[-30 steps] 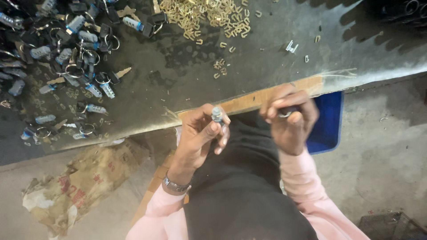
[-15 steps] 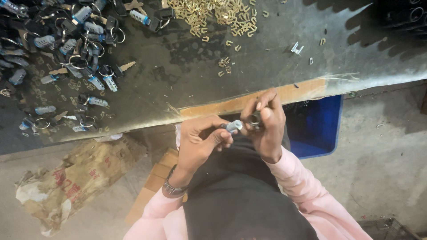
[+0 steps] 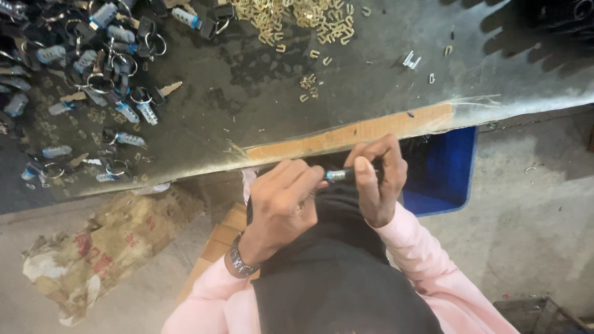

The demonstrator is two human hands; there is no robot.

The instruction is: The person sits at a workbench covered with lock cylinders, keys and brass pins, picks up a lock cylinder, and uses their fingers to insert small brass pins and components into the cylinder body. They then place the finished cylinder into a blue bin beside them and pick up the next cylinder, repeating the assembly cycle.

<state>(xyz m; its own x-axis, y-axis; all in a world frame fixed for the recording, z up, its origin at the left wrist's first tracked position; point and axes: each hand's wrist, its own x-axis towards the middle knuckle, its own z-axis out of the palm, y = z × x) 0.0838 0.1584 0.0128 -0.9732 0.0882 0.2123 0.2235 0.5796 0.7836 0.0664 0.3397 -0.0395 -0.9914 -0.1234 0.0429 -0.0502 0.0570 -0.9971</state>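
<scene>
Both my hands meet just below the table's front edge. My left hand point(image 3: 281, 201) and my right hand point(image 3: 376, 180) grip the two ends of one small silvery cylindrical metal part point(image 3: 337, 175) held between them. A metal bracelet sits on my left wrist. Pink sleeves and a black lap lie under the hands. Which piece each hand holds within the part is too small to tell.
A dark worktable point(image 3: 260, 117) carries a pile of key rings with small silver parts point(image 3: 93, 68) at the left and brass clips point(image 3: 297, 18) at the top. A blue bin point(image 3: 448, 173) sits under the table at right. A crumpled sack point(image 3: 105, 247) lies on the floor at left.
My hands came together from apart: the left brought its small metal piece to the right hand's, and both now hold one joined part lower and nearer my lap.
</scene>
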